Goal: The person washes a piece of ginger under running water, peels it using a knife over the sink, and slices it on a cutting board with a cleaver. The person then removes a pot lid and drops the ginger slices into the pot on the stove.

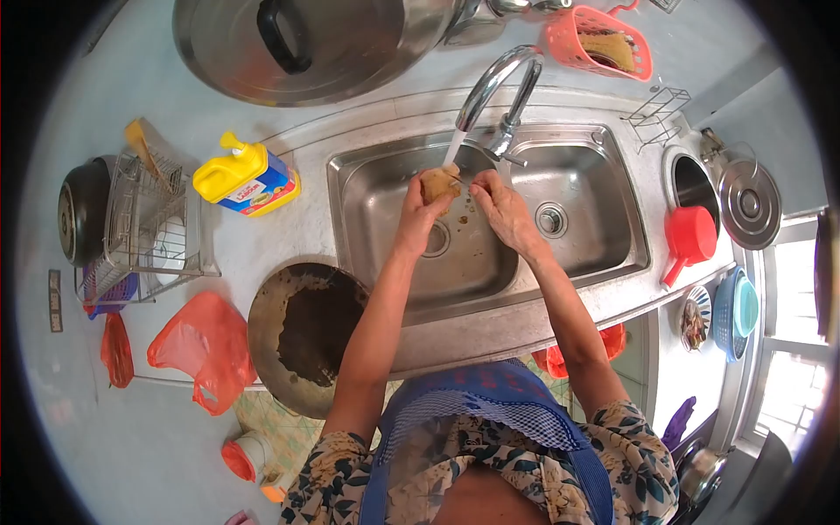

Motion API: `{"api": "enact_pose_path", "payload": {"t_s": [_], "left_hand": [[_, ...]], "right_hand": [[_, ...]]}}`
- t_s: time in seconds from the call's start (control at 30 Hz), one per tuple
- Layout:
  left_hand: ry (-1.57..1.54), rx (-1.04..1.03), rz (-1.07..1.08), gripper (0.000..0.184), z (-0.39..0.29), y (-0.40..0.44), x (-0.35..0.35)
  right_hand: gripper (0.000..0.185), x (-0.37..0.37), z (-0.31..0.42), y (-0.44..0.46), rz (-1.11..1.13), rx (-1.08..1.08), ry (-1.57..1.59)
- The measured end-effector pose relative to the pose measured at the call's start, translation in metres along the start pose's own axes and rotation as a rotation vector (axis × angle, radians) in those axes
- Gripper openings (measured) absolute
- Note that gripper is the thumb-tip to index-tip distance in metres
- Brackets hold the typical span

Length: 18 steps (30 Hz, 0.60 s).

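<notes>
Over the left basin of the steel double sink (394, 289), my left hand (422, 210) holds a yellowish-brown, roundish piece of food (440, 185). Water runs from the curved chrome faucet (490, 83) onto its top. My right hand (500, 206) is just to the right, fingers pinched on a small, thin object whose tip reaches the food; what it is stays too small to tell. Several small brown bits lie in the basin below, near the drain (437, 239).
A dark wok (262, 346) sits left of the sink, near a yellow detergent jug (249, 182), a red plastic bag (206, 341) and a wire dish rack (131, 210). A red dipper (691, 234) is at the right. Behind are a large lidded pot (350, 52) and pink basket (569, 39).
</notes>
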<state>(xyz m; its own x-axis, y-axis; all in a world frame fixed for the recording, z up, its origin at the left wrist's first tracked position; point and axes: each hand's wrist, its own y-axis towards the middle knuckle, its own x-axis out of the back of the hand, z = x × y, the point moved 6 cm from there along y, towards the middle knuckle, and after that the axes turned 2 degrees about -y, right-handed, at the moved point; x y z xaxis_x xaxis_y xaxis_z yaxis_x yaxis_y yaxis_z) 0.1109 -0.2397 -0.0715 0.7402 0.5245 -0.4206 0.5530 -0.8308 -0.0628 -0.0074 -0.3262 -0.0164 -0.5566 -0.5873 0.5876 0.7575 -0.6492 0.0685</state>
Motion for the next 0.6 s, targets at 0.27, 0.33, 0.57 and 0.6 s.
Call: {"api": "enact_pose_path", "payload": {"t_s": [0.27,0.33,0.57,0.6], "left_hand": [[0.094,0.011,0.040,0.031,-0.003,-0.020,-0.006],[0.064,0.079,0.092,0.037,-0.005,-0.018,-0.001],[0.144,0.177,0.256,0.039,0.019,0.027,0.013],[0.212,0.161,0.214,0.039,0.015,0.023,0.003]], "right_hand": [[0.027,-0.044,-0.067,0.016,-0.359,0.128,-0.072],[0.023,-0.046,-0.070,0.022,-0.458,0.034,-0.191],[0.032,-0.019,-0.020,0.016,-0.261,-0.118,-0.153],[0.033,-0.009,-0.028,0.017,-0.321,-0.134,-0.139]]}}
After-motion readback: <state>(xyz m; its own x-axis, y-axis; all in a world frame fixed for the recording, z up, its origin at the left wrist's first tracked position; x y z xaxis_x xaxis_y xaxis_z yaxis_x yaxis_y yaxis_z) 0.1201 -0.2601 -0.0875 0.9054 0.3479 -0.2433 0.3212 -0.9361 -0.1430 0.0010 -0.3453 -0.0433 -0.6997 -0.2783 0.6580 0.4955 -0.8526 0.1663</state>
